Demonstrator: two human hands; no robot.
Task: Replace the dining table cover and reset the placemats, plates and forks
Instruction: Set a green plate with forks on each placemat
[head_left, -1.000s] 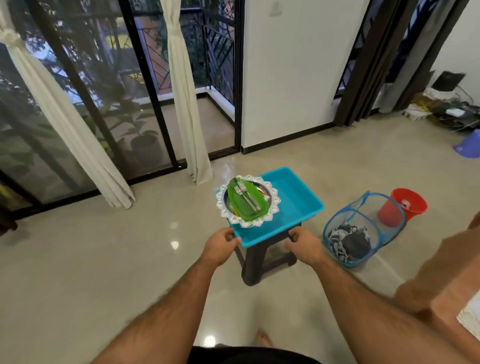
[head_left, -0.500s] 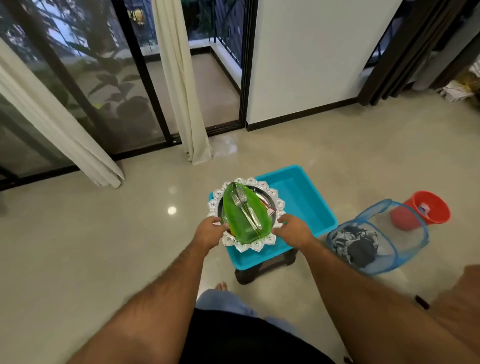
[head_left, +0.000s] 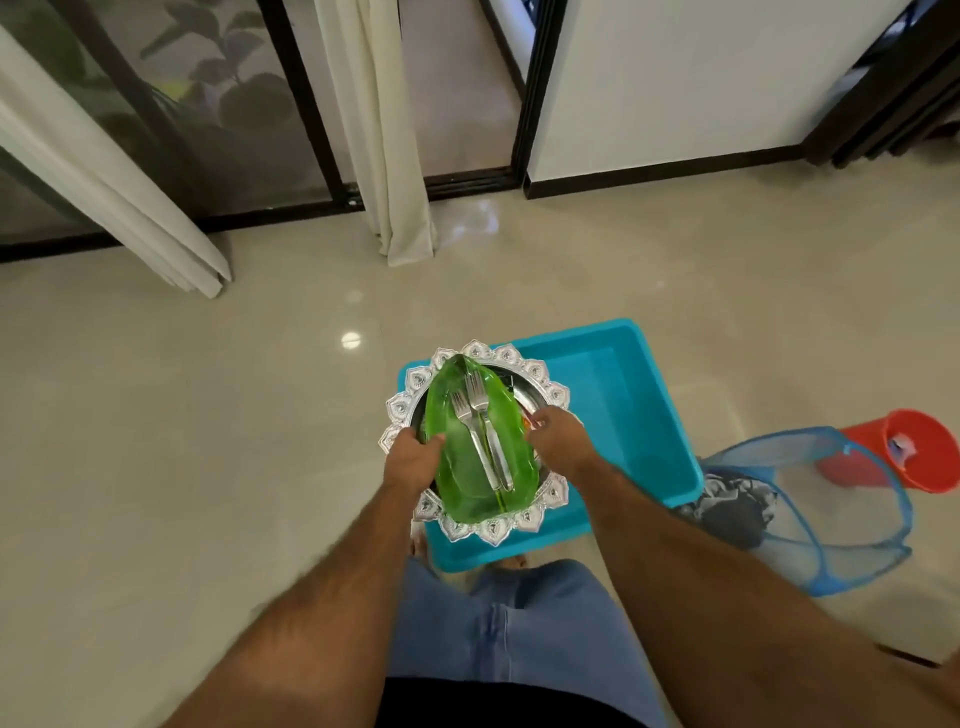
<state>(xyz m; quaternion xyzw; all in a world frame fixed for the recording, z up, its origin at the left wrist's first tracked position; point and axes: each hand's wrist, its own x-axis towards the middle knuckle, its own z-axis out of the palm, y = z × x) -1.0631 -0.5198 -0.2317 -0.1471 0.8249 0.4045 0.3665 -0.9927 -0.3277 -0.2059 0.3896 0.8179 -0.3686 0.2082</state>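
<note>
**Both hands on the stacked plates over the blue tray**

I looked down and, at the far left, saw pale curtains (head_left: 119, 192) hanging before dark-framed glass doors (head_left: 244, 104), with the tiled floor (head_left: 156, 415) below. Further right, my left hand (head_left: 410, 460) had its fingers curled round the left rim of the green leaf-shaped plate (head_left: 467, 467). That plate lay on top of a silver placemat (head_left: 400, 410) with a scalloped edge, and a dark plate rim showed between them. Two forks (head_left: 480, 431) lay side by side in the green plate, tines pointing away from me. My right hand (head_left: 558, 436) gripped the stack's right rim, fingers bent over its edge; I could not tell exactly which layer they pinched. The whole stack sat over the left end of the blue tray (head_left: 623, 410), whose right part held nothing I could see. Right of the tray stood a blue mesh basket (head_left: 841, 499) with dark patterned cloth (head_left: 732, 504) inside, and just behind it a red bucket (head_left: 898, 452) with a small pale object in it.
</note>
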